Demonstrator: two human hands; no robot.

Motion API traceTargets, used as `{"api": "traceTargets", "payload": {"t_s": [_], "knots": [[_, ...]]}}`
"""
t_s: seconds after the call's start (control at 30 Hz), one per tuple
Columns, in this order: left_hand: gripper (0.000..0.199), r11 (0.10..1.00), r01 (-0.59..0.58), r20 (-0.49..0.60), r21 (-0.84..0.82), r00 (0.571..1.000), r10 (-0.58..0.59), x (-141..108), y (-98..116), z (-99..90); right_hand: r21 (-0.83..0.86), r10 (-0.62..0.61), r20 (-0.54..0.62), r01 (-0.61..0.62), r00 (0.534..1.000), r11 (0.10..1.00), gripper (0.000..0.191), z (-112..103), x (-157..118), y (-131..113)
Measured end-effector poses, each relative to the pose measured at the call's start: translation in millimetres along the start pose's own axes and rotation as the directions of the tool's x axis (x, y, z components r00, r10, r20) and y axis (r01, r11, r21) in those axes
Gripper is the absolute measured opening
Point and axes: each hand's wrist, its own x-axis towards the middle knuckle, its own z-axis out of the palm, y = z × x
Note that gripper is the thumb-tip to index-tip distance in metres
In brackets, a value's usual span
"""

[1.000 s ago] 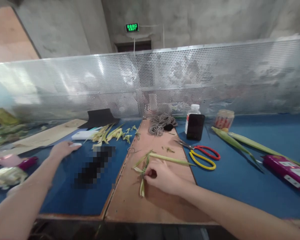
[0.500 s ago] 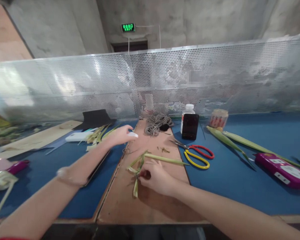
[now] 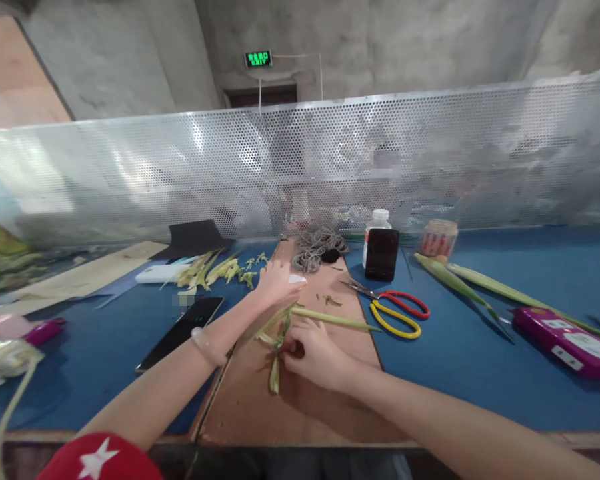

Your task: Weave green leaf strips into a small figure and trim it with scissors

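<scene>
My right hand (image 3: 314, 353) is closed in a pinch on a small knotted piece of green leaf strips (image 3: 275, 373) above the brown board. A long pale green leaf strip (image 3: 333, 317) runs from near that piece toward the scissors. My left hand (image 3: 276, 285) is over the board's left side, fingers stretched forward and thumb apart. Something white (image 3: 297, 279) sits at its thumb, perhaps a covering; I cannot tell. Small cut leaf pieces (image 3: 233, 270) lie just left of that hand. A tangle of grey cord (image 3: 316, 248) lies beyond it.
Scissors (image 3: 393, 313) with red and yellow handles lie right of the board. A black upright device (image 3: 381, 255) stands before a white bottle (image 3: 380, 219). A phone (image 3: 183, 333) lies under my left forearm. Long leaves (image 3: 460, 290), a jar (image 3: 439, 239) and a purple device (image 3: 565, 340) are at right.
My left hand has moved right and inward over the board, uncovering the phone and the small leaf pieces. My right hand keeps its pinch on the knotted leaf strips.
</scene>
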Motion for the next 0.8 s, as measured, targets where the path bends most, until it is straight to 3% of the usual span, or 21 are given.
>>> {"api": "traceTargets", "payload": {"t_s": [0.07,0.17,0.23,0.3,0.47,0.8], "knots": [[0.048,1.0,-0.004,0.021,-0.029,1.0,0.004,-13,-4,-14.7,0.004,-0.007,-0.006,0.007,1.0,1.0,0.008,0,1,0],[0.037,0.993,-0.047,0.136,-0.112,0.989,0.062,-47,-7,-35.9,0.002,-0.011,-0.004,0.011,1.0,1.0,0.009,-1,1,-2],[0.033,0.967,-0.101,0.251,-0.235,0.954,0.16,-75,-8,-44.0,0.0,-0.001,0.005,0.001,1.0,1.0,0.01,-2,2,-3],[0.03,0.92,-0.083,0.363,-0.382,0.902,0.232,-99,-7,-45.9,-0.001,0.014,0.014,-0.014,1.0,1.0,0.011,-3,2,-4],[0.032,0.92,0.036,0.344,-0.391,0.933,0.109,-123,-14,-38.7,0.008,0.029,-0.004,-0.029,1.0,1.0,0.015,-3,3,-4],[0.019,0.947,-0.055,0.266,-0.315,0.953,0.144,-124,-17,-33.4,-0.019,0.058,0.01,-0.058,0.998,0.998,0.015,-4,3,-5]]}}
